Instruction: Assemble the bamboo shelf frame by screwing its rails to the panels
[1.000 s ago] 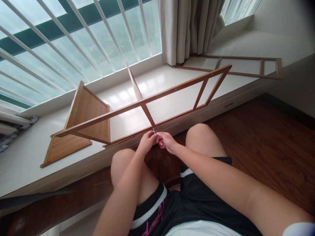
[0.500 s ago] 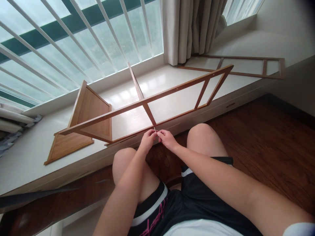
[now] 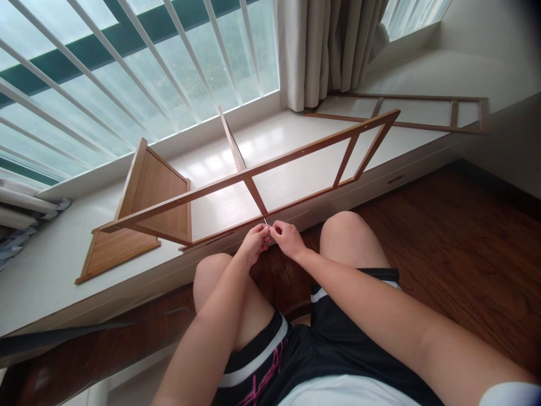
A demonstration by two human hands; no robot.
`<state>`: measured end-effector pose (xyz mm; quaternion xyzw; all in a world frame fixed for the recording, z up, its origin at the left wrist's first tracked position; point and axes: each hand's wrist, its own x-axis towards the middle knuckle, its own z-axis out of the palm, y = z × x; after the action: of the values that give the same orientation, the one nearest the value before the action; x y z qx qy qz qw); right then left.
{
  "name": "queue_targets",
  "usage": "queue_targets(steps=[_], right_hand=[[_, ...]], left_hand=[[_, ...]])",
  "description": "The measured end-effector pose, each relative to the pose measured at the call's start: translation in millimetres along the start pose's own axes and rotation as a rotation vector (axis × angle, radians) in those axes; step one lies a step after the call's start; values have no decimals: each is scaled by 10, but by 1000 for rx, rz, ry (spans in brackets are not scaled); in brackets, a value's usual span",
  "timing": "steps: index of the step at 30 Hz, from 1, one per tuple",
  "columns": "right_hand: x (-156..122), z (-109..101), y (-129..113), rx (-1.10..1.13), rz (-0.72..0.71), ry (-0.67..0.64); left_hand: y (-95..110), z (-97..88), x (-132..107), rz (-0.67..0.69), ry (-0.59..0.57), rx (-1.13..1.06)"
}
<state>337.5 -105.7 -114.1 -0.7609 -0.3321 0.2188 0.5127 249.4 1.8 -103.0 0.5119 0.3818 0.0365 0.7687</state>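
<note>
My left hand (image 3: 254,242) and my right hand (image 3: 288,239) meet at the near rail of a brown wooden frame (image 3: 304,151). Both are closed, with fingertips pinched around a thin silvery rod (image 3: 265,221), too small to tell its kind. The rod's far end points at the rail where a crossbar (image 3: 255,194) joins it. The frame stands on its long edge, tilted, on the white window ledge (image 3: 211,214). At its left end are slatted wooden panels (image 3: 163,186), and a wooden board (image 3: 231,138) runs from its middle back toward the window.
A second wooden frame (image 3: 454,115) lies on the ledge at the right, beneath a beige curtain (image 3: 304,56). White bars (image 3: 186,51) cross the window behind. My knees (image 3: 350,237) are close to the ledge's front, above a dark wooden floor (image 3: 460,237).
The fingers of both hands have shifted slightly around the rod, with the left fingers more curled. The wooden frame has stayed in place; the view has moved very slightly.
</note>
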Motion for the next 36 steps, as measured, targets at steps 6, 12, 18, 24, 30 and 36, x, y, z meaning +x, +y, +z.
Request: queue_targets(steps=[6,12,18,24,30,36], right_hand=[[9,-23,-69,-183,-42,-1],[19,-30,-87,-273,-39,9],[17,-40,-72,-201,-11,-12],[37,-13,-26,25,46,-32],[69,80,48,231,81,-87],[82,129,74,437,105,-147]], left_hand=[[-40,9,22,-10,-87,-99],[-24,29,33,-4,-47,-37],[-5,50,28,76,30,96],[17,74,3,127,19,205],[25,93,-43,179,11,275],[43,112,-75,195,12,249]])
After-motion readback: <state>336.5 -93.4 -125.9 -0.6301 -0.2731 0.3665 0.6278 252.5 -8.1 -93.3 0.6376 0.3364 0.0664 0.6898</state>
